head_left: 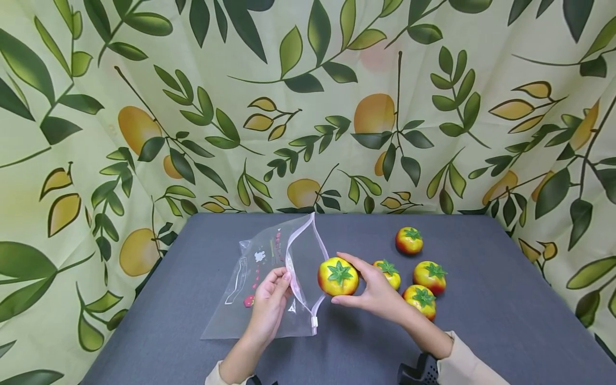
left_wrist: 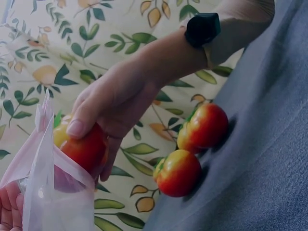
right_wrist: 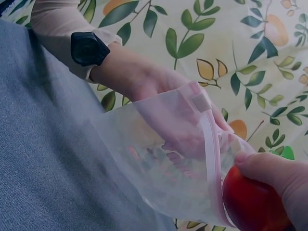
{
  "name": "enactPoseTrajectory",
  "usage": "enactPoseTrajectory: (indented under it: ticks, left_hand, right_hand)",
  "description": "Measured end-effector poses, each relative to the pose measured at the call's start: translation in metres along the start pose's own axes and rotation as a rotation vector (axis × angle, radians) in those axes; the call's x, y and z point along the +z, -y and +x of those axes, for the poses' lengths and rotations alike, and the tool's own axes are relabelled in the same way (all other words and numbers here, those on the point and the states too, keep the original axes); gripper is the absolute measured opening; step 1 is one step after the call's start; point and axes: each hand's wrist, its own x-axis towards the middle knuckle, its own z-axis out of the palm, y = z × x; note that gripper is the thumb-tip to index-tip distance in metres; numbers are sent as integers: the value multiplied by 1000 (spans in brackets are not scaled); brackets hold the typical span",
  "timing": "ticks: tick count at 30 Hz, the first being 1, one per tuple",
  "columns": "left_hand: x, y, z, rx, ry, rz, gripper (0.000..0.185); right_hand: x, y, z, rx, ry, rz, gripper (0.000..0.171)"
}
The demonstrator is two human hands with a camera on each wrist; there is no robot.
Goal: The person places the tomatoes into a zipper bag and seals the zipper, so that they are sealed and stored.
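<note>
Fingers of my right hand (head_left: pixel 372 291) are curling round a tomato (head_left: pixel 338 276) at the bag (head_left: pixel 269 278) mouth. My left hand (head_left: pixel 269 305) is pinching the rim, apparently holding it open.

A red-and-yellow toy tomato (head_left: pixel 338 276) with a green star-shaped calyx sits in the right hand (head_left: pixel 372 289), calyx up, at the mouth of a clear zip bag (head_left: pixel 269 278). The left hand (head_left: pixel 270 305) pinches the bag's pink-edged opening, holding it spread wide beside the tomato.
</note>
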Motion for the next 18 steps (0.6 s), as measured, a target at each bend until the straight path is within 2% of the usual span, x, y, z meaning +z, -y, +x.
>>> enactPoseTrajectory:
  ticks: [9, 18]
  left_hand:
    - [0, -3, -1, -6, -9, -2, 9]
    - [0, -8, 0, 3, -38, 1, 7]
  right_hand:
    - [7, 3, 4, -26, 6, -25, 84]
    - [12, 7, 8, 38, 57, -31, 78]
